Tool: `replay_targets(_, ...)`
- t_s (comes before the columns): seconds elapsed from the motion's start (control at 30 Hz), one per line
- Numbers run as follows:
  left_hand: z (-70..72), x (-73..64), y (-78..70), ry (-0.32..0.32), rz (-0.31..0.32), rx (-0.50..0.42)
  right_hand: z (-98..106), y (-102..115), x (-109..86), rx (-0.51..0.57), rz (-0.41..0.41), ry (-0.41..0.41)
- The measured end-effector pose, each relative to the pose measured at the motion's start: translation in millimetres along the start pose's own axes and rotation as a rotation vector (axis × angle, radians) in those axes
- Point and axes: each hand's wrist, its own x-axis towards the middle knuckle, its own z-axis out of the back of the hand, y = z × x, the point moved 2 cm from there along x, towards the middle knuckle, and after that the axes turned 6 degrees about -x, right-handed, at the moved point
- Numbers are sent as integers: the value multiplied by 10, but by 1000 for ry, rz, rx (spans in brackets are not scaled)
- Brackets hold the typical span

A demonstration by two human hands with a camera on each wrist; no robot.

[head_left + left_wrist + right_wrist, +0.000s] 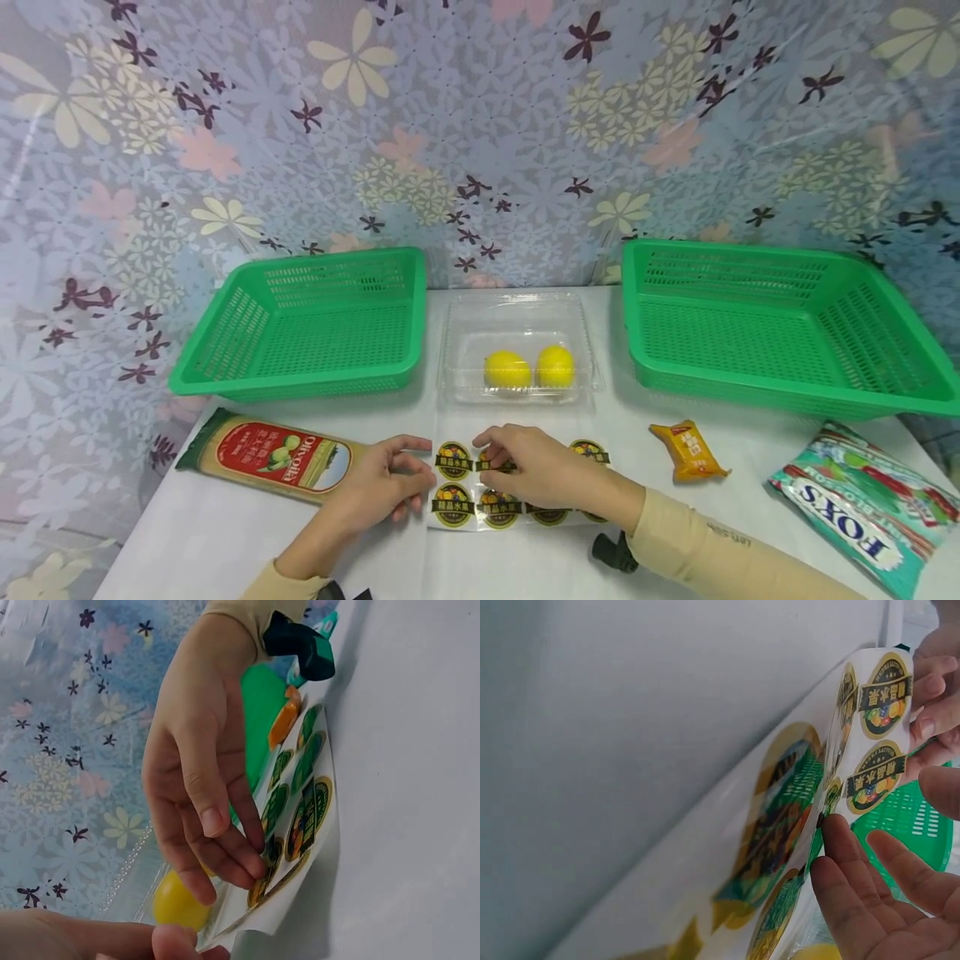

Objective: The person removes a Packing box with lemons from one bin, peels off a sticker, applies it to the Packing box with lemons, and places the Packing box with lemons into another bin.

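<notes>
A sheet of round fruit stickers (452, 505) lies on the white table, its black and gold labels in rows. My left hand (375, 490) is at the sheet's left edge, fingertips right beside it and thumb apart from the index finger. Above the middle of the sheet is my right hand (551, 471), its fingers loosely bent. In the left wrist view, fingertips of the right hand (199, 765) touch the sheet (296, 885) near its end. The right wrist view shows the sheet (877, 664) bending up toward the left hand (937, 682).
Behind the sheet, a clear plastic box (513, 312) holds two lemons (507, 369). Green baskets stand at left (300, 385) and right (780, 390). A pasta packet (277, 454) lies left; an orange snack packet (688, 451) and a teal FOX'S bag (862, 508) lie right.
</notes>
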Motion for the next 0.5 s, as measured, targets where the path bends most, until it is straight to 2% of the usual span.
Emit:
replay_targets(0.23, -23, 8, 19, 5, 41, 14, -6, 16, -3, 38, 0, 10)
replay_targets(0.5, -8, 6, 8, -12, 19, -31, 62, 35, 97, 87, 119, -7)
